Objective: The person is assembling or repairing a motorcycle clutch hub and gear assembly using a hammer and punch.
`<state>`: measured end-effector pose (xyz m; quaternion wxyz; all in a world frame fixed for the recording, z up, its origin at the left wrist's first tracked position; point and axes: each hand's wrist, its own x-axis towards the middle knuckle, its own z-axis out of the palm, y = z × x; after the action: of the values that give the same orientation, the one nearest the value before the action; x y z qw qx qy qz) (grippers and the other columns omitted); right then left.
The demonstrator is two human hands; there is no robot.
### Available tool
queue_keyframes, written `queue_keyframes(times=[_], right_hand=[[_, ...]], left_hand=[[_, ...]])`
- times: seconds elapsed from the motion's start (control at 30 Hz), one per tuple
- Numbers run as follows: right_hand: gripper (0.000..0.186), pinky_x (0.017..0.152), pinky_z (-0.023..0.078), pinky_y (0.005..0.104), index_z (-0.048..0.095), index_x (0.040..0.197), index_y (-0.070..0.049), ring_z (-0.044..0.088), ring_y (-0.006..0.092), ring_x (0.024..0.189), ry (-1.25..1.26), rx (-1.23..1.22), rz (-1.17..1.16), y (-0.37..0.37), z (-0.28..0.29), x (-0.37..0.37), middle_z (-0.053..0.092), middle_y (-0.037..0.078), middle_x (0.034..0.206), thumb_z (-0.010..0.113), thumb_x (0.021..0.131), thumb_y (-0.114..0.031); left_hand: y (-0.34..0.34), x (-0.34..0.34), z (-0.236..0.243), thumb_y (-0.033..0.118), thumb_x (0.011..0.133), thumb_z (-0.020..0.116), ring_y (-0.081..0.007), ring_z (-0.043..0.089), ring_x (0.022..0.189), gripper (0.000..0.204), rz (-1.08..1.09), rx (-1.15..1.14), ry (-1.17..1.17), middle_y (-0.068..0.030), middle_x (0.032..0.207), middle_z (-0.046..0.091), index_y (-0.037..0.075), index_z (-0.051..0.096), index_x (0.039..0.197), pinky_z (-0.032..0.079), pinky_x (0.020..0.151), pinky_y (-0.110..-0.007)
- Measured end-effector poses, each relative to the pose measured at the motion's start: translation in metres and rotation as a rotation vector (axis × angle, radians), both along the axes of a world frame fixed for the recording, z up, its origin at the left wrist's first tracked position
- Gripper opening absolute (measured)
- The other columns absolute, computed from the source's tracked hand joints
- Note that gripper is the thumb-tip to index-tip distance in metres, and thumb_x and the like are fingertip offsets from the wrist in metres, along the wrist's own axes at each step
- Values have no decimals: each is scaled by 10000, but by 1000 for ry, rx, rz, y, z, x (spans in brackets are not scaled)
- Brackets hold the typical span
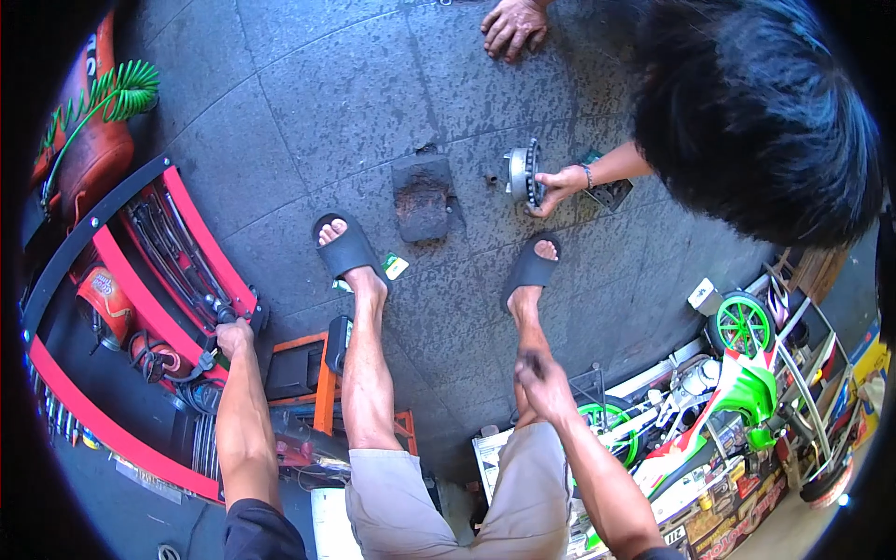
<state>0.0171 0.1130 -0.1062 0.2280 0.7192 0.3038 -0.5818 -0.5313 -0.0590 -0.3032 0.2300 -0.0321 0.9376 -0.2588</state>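
My left hand (233, 338) is closed at the near corner of a red and black tool cart (112, 266). Right by its fingers is the dark, rounded end of a tool (220, 311), and the grip itself is partly hidden. My right hand (547, 385) hovers over my right shin with its blackened fingers curled; what they hold, if anything, is hidden. Ahead, a co-worker's hand (557, 187) holds a round silver metal part with a toothed rim (523, 175) on the floor. The co-worker's other hand (515, 28) rests flat on the floor farther off.
Between my sandalled feet and the co-worker lies a worn dark block (422, 198). A red tank (93, 159) with a coiled green hose (131, 91) stands far left. An orange frame (327, 387) is beside my left leg. A green and white motorbike (742, 397) fills the right.
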Motion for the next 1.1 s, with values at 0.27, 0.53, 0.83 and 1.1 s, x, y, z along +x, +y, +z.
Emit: queue_keyframes(times=[0.27, 0.53, 0.83, 1.1], right_hand=[[385, 846, 531, 306, 581, 1314, 86, 655, 161, 912, 100, 45, -288, 30, 0, -26, 670, 98, 1023, 576, 1003, -142], [438, 925, 521, 343, 599, 1344, 17, 688, 233, 1014, 117, -41, -208, -20, -6, -20, 725, 163, 1077, 591, 989, -240], [436, 920, 529, 363, 601, 1341, 16, 691, 249, 1023, 143, -21, -248, -23, -1, -19, 719, 172, 1110, 586, 994, -248], [291, 700, 545, 278, 591, 1274, 32, 644, 142, 773, 63, -17, -646, -83, 6, -12, 678, 83, 973, 525, 1032, -115]], left_hand=[[15, 7, 24, 301, 959, 648, -426, 672, 1119, 431, -155, -95, -5, -236, 1226, 671, 32, 550, 1282, 549, 936, -532], [29, 29, 19, 310, 944, 646, -395, 655, 1187, 389, -164, -147, -170, -224, 1258, 678, 49, 633, 1232, 543, 993, -498], [20, 101, 40, 297, 909, 667, -418, 648, 1116, 441, -426, 151, -239, -257, 1206, 663, 12, 624, 1244, 521, 962, -510], [136, 320, 182, 283, 969, 654, -238, 645, 970, 349, 47, 575, -772, -135, 1023, 697, -7, 655, 1164, 506, 903, -377]])
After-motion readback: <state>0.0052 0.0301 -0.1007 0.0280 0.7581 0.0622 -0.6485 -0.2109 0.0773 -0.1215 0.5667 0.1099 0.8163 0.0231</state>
